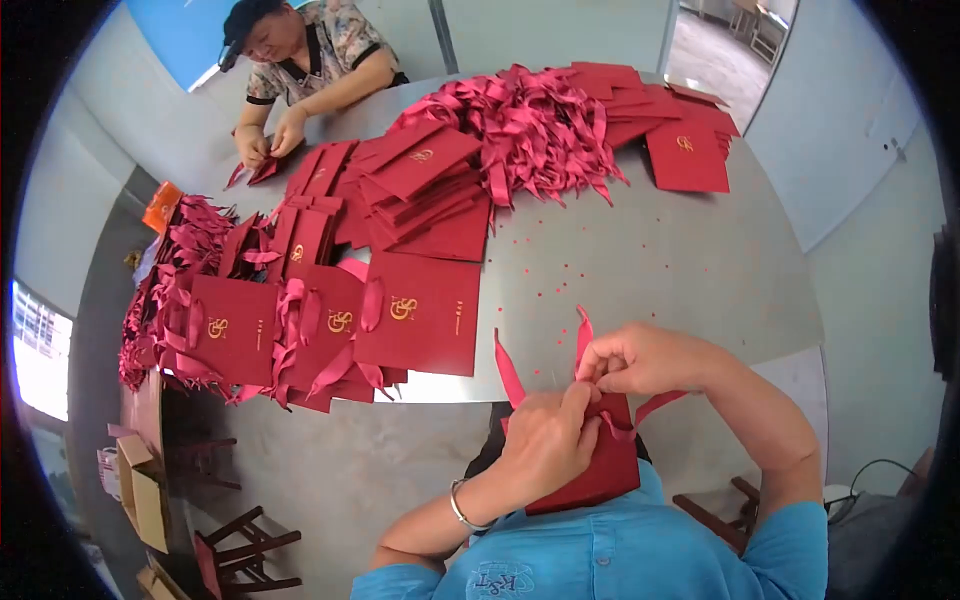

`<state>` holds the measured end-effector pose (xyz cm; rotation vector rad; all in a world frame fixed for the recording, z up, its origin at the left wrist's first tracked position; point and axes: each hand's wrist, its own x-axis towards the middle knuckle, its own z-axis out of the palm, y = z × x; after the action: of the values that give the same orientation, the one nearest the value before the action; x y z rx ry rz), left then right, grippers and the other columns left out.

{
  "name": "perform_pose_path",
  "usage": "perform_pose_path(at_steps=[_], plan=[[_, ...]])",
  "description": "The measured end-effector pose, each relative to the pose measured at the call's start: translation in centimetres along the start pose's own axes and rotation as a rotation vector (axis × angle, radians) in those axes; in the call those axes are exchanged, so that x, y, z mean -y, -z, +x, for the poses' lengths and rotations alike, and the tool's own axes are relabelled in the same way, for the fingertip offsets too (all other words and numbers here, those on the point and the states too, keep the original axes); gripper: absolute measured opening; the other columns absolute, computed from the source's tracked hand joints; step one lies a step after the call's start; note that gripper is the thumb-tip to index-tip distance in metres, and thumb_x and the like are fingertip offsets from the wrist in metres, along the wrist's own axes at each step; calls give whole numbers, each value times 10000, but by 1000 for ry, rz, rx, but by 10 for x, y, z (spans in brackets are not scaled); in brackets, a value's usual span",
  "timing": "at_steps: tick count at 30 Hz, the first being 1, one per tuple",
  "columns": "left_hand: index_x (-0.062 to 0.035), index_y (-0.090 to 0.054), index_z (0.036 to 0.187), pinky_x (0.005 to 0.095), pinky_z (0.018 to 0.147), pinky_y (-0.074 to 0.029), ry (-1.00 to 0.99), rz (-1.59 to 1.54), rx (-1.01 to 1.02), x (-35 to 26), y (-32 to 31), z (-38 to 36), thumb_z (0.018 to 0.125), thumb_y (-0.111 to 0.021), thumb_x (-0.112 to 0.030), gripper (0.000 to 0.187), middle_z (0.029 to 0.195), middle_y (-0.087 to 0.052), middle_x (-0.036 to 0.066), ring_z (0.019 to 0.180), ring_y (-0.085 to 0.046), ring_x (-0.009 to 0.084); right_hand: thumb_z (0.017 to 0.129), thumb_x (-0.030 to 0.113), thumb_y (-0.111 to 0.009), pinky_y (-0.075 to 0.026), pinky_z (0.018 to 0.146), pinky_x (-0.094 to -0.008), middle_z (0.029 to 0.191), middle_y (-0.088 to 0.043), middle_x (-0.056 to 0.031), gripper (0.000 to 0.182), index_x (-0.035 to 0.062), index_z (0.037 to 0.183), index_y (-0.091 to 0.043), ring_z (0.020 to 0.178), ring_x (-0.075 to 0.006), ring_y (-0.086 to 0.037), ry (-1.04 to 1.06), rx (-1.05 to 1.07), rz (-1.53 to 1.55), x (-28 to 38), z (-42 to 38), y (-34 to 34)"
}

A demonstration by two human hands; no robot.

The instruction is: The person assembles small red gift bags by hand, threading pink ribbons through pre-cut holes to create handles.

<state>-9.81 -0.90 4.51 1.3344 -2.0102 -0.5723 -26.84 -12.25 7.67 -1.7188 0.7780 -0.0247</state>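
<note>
Close to my body, a red paper bag (590,480) rests at the table's near edge, below both hands. My left hand (548,440), with a bracelet at the wrist, is closed on the bag's top edge. The fingers of my right hand (640,360) pinch a pink ribbon (584,328) just above the bag. Another ribbon end (508,366) stands up left of my hands, and a ribbon loop (655,404) curves out at the right. My fingers hide where the ribbon meets the bag.
Stacked red bags (425,310) with ribbon handles cover the table's left side. A pink ribbon heap (540,130) lies at the back, beside more bags (690,150). Small red dots are scattered on the tabletop (740,260). A co-worker (310,70) handles a red item at the far left.
</note>
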Motion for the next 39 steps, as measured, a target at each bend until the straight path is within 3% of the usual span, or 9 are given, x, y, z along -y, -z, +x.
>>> perform_pose_path(at_steps=[5, 13, 16, 21, 25, 27, 34, 37, 39], plan=[[-35, -570, 986, 456, 613, -484, 42, -33, -8, 1, -1, -2, 780, -720, -180, 293, 746, -636, 147, 712, -624, 363, 827, 43, -622, -501, 702, -260, 879, -691, -58, 200, 13, 1023, -646, 771, -97, -623, 18, 47, 14, -7, 3, 0], [-36, -534, 947, 446, 563, -461, -7, -20, -65, 7, -11, -2, 794, -694, -157, 252, 724, -621, 144, 663, -615, 343, 821, 47, -660, -487, 700, -239, 867, -674, -23, 224, 27, 1043, -653, 784, -76, -603, -38, 99, 47, 21, 10, 0], [-40, -552, 909, 445, 557, -455, -28, 4, -83, 10, -17, -2, 786, -689, -144, 212, 705, -615, 132, 651, -612, 330, 831, 33, -636, -489, 677, -244, 831, -660, -10, 220, 24, 1050, -650, 754, -75, -601, -115, 116, -93, 8, 10, 6], [-51, -569, 799, 432, 573, -459, -89, -8, -186, 13, -21, -3, 784, -678, -122, 131, 697, -615, 121, 658, -618, 307, 847, 20, -577, -485, 614, -247, 835, -668, -8, 284, 24, 1128, -617, 694, -69, -598, -299, 265, -7, 19, 19, 8], [-51, -568, 825, 430, 580, -457, -124, -36, -228, 14, -22, -1, 785, -677, -119, 135, 700, -616, 119, 664, -618, 308, 849, 19, -571, -481, 609, -233, 859, -678, -8, 319, 31, 1167, -597, 703, -57, -593, -335, 338, 38, 11, 32, 17], [-50, -569, 851, 430, 578, -454, -105, -28, -235, 16, -23, -2, 774, -690, -113, 157, 703, -617, 118, 661, -616, 311, 832, 38, -658, -503, 588, -219, 895, -702, -19, 315, 31, 1144, -612, 734, -63, -635, -287, 403, 147, -4, 42, 19], [-42, -568, 892, 434, 585, -458, -94, -105, -224, 23, -19, -4, 758, -692, -71, 185, 725, -625, 124, 675, -620, 319, 801, 58, -706, -482, 549, -197, 869, -694, -8, 320, 34, 1107, -617, 728, -51, -630, -390, 352, 162, -17, 47, 15], [-40, -569, 909, 442, 606, -470, -7, -139, -135, 24, -18, -4, 759, -677, -56, 185, 745, -629, 135, 697, -622, 332, 770, 57, -728, -477, 546, -194, 838, -685, -1, 280, 50, 1032, -633, 723, -46, -625, -399, 297, 214, -17, 44, 11], [-48, -588, 911, 443, 621, -484, 20, -234, -124, 24, -14, -2, 760, -671, -54, 173, 769, -638, 145, 722, -625, 344, 745, 50, -701, -422, 567, -200, 765, -650, 15, 194, 83, 928, -645, 679, -40, -576, -391, 191, 194, -7, 38, 6]])
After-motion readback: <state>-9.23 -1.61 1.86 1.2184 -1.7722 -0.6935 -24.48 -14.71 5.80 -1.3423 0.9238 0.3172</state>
